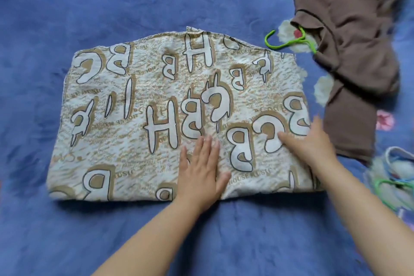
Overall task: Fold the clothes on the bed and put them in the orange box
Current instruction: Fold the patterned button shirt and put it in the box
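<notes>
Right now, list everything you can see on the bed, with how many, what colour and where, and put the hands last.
Bedspread: one, blue with pale flowers along the right side, under everything.
Printed garment: one, cream and tan with big white letters, spread flat at centre.
Brown garment: one, crumpled, upper right.
Green hanger: one, bright green, poking out from the brown garment's left edge.
Pale bundle: one, blurred, right edge; green and blue loops show in it, cannot tell what.
Left hand: flat on the printed garment's near edge.
Right hand: flat on its right part.
</notes>
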Available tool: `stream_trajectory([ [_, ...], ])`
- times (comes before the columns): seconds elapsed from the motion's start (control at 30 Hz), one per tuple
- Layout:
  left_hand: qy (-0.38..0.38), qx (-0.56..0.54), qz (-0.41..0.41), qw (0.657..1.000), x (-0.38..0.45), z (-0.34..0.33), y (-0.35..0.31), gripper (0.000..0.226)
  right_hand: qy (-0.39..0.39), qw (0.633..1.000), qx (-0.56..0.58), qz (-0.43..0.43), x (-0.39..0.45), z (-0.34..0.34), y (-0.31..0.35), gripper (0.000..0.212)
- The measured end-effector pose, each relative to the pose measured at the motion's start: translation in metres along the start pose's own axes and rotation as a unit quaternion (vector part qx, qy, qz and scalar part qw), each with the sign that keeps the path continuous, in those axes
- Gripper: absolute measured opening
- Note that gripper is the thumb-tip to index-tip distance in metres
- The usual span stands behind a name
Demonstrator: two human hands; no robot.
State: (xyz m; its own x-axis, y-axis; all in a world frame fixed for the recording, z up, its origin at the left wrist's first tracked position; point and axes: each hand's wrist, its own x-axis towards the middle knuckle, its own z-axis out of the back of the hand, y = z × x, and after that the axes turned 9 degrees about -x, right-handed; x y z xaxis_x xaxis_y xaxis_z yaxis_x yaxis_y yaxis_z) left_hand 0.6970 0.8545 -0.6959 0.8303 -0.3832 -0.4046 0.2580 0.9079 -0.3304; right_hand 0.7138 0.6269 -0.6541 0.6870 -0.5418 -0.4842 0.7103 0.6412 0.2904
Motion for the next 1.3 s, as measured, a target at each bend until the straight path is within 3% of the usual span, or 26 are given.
stream_trajectory([
  [0.1, 0.022, 0.033, 0.006, 0.999, 0.003, -0.010, 0.000, 0.077, 0.113, 0.968, 0.220, -0.040, 0.010, 0.003, -0.020, 0.040],
  [0.17, 0.015, 0.020, 0.002, 1.000, 0.008, -0.012, 0.001, 0.079, 0.199, 0.926, 0.317, -0.036, 0.011, 0.003, -0.023, 0.030],
  [0.2, 0.016, 0.021, 0.002, 1.000, 0.008, -0.013, 0.002, 0.079, 0.233, 0.906, 0.352, -0.031, 0.009, 0.004, -0.022, 0.039],
  [0.3, 0.034, -0.037, 0.001, 0.999, 0.005, -0.001, 0.005, 0.068, 0.281, 0.861, 0.422, -0.039, 0.010, 0.001, -0.023, 0.097],
  [0.37, -0.020, -0.114, 0.001, 0.993, -0.003, 0.013, 0.016, 0.066, 0.280, 0.845, 0.452, -0.056, 0.009, 0.003, -0.017, 0.098],
  [0.5, -0.134, -0.184, 0.073, 0.971, -0.025, 0.036, 0.060, 0.088, 0.221, 0.855, 0.469, 0.007, -0.007, 0.019, 0.016, 0.037],
  [0.6, -0.184, -0.215, 0.140, 0.949, -0.041, 0.056, 0.103, 0.066, 0.199, 0.843, 0.483, 0.125, -0.035, 0.034, 0.065, 0.007],
  [0.73, -0.231, -0.269, 0.212, 0.911, -0.059, 0.080, 0.156, 0.056, 0.217, 0.850, 0.423, 0.229, -0.078, 0.028, 0.145, 0.017],
  [0.8, -0.257, -0.306, 0.223, 0.889, -0.064, 0.091, 0.176, 0.050, 0.226, 0.852, 0.403, 0.246, -0.097, 0.012, 0.186, 0.010],
  [0.93, -0.296, -0.445, 0.295, 0.792, -0.086, 0.108, 0.217, 0.050, 0.277, 0.857, 0.354, 0.253, -0.137, -0.045, 0.251, 0.013],
  [1.0, -0.318, -0.494, 0.341, 0.734, -0.095, 0.109, 0.244, 0.052, 0.299, 0.871, 0.266, 0.284, -0.156, -0.082, 0.278, 0.008],
  [1.1, -0.320, -0.571, 0.382, 0.652, -0.099, 0.108, 0.270, 0.041, 0.319, 0.885, 0.154, 0.302, -0.172, -0.123, 0.289, 0.043],
  [1.17, -0.285, -0.608, 0.366, 0.644, -0.100, 0.108, 0.270, 0.029, 0.308, 0.899, 0.090, 0.298, -0.169, -0.139, 0.284, 0.042],
  [1.3, -0.197, -0.539, 0.362, 0.735, -0.096, 0.103, 0.263, 0.041, 0.205, 0.911, -0.035, 0.356, -0.148, -0.148, 0.251, 0.025],
])
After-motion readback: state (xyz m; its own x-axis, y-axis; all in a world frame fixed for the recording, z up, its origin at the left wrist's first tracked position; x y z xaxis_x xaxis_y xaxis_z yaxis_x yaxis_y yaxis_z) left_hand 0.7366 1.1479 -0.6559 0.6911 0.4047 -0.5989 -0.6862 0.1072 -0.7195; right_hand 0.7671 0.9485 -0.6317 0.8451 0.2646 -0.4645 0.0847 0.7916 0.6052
